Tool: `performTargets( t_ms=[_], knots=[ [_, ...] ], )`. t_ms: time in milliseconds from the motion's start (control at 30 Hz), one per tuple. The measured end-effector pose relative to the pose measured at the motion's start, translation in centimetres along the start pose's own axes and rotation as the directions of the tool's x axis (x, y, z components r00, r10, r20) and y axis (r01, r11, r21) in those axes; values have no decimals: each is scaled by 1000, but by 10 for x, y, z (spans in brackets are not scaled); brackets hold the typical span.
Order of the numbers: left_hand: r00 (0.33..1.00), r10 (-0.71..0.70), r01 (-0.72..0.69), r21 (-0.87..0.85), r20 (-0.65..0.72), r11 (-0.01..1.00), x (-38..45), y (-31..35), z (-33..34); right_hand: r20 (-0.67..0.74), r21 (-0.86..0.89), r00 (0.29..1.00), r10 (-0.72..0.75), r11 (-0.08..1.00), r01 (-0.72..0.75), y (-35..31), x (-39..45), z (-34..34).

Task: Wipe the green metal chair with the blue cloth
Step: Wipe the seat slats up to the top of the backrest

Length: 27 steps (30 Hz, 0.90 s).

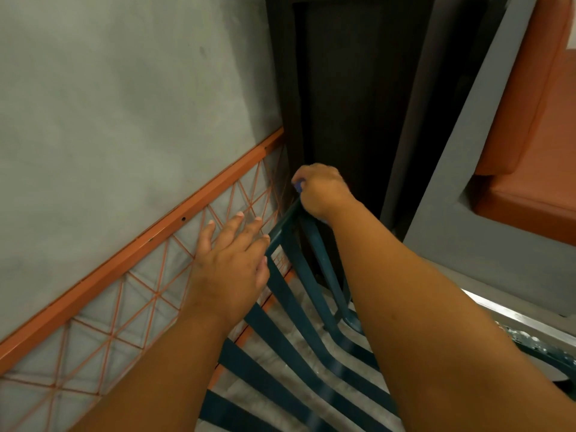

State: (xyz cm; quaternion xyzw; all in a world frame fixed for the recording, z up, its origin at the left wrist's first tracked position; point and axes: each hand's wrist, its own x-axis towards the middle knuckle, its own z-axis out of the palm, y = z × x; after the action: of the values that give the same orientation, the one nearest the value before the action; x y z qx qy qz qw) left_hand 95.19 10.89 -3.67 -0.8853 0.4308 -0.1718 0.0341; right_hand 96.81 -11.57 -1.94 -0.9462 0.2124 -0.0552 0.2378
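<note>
The left hand [230,260] lies flat, fingers straight, against the top rail of the green metal chair [299,322]; the right hand [321,191], farther along, grips the blue cloth [298,186] (barely showing). Best to steady the rail and rub with firm, overlapping strokes. No writing is readable.

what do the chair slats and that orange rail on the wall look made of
Chair slats: likely painted metal; thin, flat, rigid dark green strips with a slight sheen. Orange rail: probably painted metal too; a straight bar with small holes and thin orange rods crossing below it.
</note>
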Motion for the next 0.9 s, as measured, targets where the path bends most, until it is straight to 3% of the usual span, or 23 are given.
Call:
performTargets(
  t_ms=[100, 200, 300, 400, 467, 533, 667, 833, 900],
  knots=[
    [1000, -5, 4, -4, -3, 1000, 0, 0, 0, 26, -43, 979, -202, 978, 203, -6, -8, 4],
    [1000, 3, -3, 0, -3, 1000, -1, -1, 0, -34, 49, 988, -151, 987, 153, 2, -8, 5],
    [1000, 8, -8, -6, -6, 1000, 0, 0, 0, -178, -65, 968, -176, 984, 167, -5, -15, 23],
    [1000, 8, -8, -5, -8, 1000, 0, 0, 0, -278, 71, 888, -366, 914, 399, -7, -38, 43],
    [1000, 9, -9, -3, -11, 1000, -1, 0, 0, -286, 177, 860, -422, 859, 480, 4, -48, 42],
    [1000, 11, -11, -4, -17, 1000, 0, 1, 0, -258, 215, 890, -376, 876, 432, 12, -48, 32],
    [1000, 4, -4, -21, -16, 1000, 0, 1, 0, -268, 294, 956, -123, 934, 203, 6, -37, 27],
    [1000, -1, 1, -21, -15, 1000, 0, 2, -1, -308, 275, 910, -278, 890, 365, 8, -51, 40],
    [1000, -1, 1, -23, -13, 1000, 0, 2, 0, -292, 279, 918, -269, 894, 351, 14, -48, 37]
  ],
)
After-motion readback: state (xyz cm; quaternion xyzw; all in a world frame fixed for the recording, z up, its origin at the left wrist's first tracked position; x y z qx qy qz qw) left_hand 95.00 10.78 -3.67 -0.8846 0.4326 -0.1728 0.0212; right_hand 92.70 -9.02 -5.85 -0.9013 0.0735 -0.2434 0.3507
